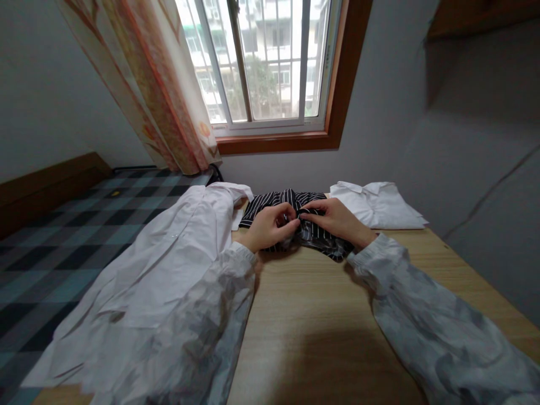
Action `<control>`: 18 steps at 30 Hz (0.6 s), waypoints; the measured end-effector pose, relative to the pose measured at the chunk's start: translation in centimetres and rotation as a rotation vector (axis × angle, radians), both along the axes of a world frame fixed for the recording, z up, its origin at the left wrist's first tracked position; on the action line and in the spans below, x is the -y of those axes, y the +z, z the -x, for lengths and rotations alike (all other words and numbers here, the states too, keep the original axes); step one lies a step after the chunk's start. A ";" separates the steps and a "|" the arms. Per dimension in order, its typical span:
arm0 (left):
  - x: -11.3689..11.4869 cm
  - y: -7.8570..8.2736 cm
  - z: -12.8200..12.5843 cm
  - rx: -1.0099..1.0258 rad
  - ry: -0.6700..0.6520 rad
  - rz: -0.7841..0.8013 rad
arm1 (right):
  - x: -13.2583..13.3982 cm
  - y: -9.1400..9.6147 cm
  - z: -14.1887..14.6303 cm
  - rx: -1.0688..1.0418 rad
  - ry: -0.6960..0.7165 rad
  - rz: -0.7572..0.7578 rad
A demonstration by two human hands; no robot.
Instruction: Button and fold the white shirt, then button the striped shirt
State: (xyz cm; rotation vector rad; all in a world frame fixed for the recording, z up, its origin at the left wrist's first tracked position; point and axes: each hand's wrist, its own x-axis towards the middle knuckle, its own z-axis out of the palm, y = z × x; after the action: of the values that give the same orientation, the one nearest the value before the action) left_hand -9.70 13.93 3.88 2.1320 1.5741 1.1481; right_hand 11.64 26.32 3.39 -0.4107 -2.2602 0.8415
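A black garment with thin white stripes lies at the far side of the wooden table. My left hand pinches a fold of it near the middle, fingers closed. My right hand grips the same cloth from the right, and its fingertips meet those of the left. Both sleeves are pale grey and mottled. Part of the striped cloth is hidden under my hands.
A white shirt lies spread out on the left, hanging over the table edge towards a bed with a checked blue and black cover. A folded white shirt sits at the back right. Window and patterned curtain behind; grey wall at right.
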 end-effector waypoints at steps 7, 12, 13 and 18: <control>-1.6 -0.8 -0.6 0.437 -0.099 0.350 | 0.5 -0.4 0.0 -0.068 -0.105 -0.093; -2.1 -1.6 -0.2 0.616 -0.137 0.391 | 0.3 -1.0 -0.1 -0.096 -0.061 -0.101; -2.1 -1.6 -0.1 0.627 -0.137 0.395 | 0.3 -1.1 -0.2 -0.096 -0.043 -0.106; -2.0 -1.2 -0.1 0.546 -0.100 0.340 | 0.4 -1.4 0.0 -0.112 -0.139 -0.126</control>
State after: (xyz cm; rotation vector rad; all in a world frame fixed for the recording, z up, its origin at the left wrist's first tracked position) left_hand -9.60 15.92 2.63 1.4969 1.2822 1.1943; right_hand 11.64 25.93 1.98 -0.4452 -2.1408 0.6313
